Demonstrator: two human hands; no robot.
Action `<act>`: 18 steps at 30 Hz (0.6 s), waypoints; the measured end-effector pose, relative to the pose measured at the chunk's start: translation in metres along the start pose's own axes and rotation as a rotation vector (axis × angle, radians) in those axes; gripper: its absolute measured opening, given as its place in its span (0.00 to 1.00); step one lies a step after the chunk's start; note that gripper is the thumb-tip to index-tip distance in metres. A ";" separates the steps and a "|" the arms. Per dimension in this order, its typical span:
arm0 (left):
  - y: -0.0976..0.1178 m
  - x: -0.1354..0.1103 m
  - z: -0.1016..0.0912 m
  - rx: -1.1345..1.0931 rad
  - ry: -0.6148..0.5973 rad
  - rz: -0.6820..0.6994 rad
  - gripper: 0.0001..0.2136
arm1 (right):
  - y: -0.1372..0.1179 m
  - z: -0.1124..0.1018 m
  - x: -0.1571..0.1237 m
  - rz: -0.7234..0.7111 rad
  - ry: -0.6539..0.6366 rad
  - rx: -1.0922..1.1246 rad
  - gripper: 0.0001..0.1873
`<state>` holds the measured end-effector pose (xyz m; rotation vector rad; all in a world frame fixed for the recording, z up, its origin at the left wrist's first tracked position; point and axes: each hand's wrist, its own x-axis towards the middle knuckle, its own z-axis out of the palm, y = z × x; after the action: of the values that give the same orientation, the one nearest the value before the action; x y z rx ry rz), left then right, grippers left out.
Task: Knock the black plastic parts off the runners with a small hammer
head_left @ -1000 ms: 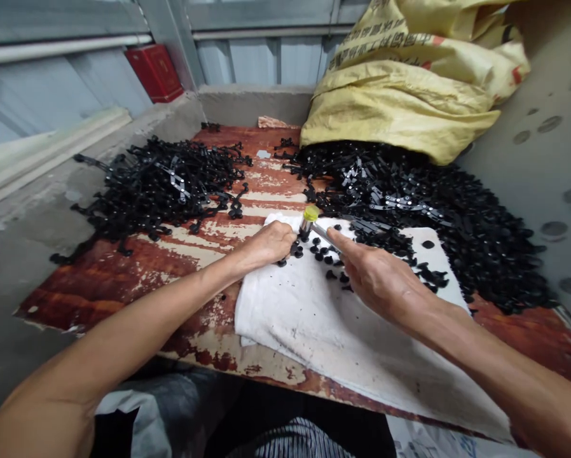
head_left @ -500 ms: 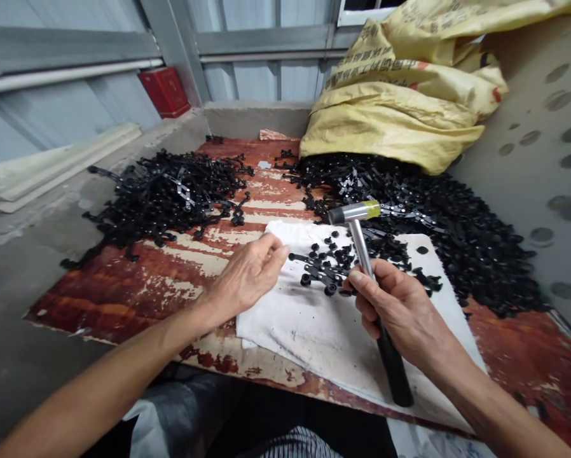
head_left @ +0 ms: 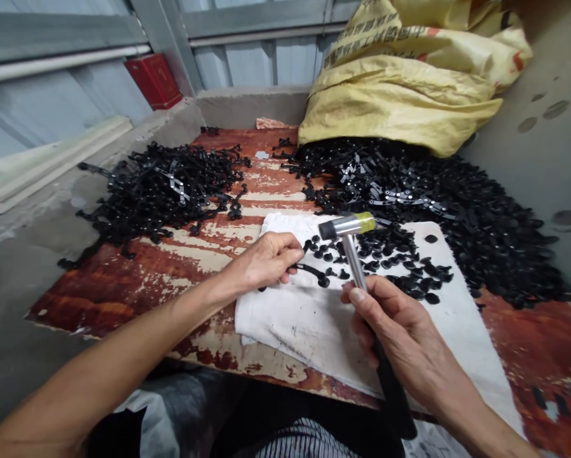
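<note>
My left hand (head_left: pixel 273 259) pinches a slim black linked piece (head_left: pixel 314 272) with a round knob at its end, just over the white cloth (head_left: pixel 304 337). Part of that piece is hidden behind my fingers. In my right hand (head_left: pixel 390 324) is a mallet (head_left: pixel 355 254) with a metal head, one dark face and one yellow face. Its head points up and its black grip hangs below my palm. Small black round caps (head_left: pixel 385 261) lie scattered on the cloth beyond the mallet.
A heap of black linked parts (head_left: pixel 161 184) lies at the left of the worn red board (head_left: pixel 137 305). A bigger black heap (head_left: pixel 486 222) spreads at the right, below a yellow sack (head_left: pixel 400 95). Low concrete edging (head_left: pixel 252 105) and a red box (head_left: pixel 154 81) stand behind.
My left hand has gone from near the cloth's left edge onto the black linked piece and lifted it. The mallet stays in my right hand, slightly lower. The view has shifted a little.
</note>
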<state>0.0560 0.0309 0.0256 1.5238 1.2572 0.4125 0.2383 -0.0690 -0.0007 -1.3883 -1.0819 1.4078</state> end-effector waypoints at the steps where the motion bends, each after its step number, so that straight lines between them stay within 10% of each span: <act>1: 0.002 0.004 -0.003 0.024 0.002 -0.008 0.08 | 0.003 -0.002 -0.003 0.021 0.020 0.060 0.22; 18: -0.009 0.031 -0.001 0.326 0.059 0.331 0.08 | 0.032 -0.011 -0.021 0.065 0.139 0.474 0.14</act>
<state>0.0632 0.0568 0.0075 2.0235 1.1576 0.4852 0.2494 -0.0976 -0.0261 -1.1582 -0.5666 1.4714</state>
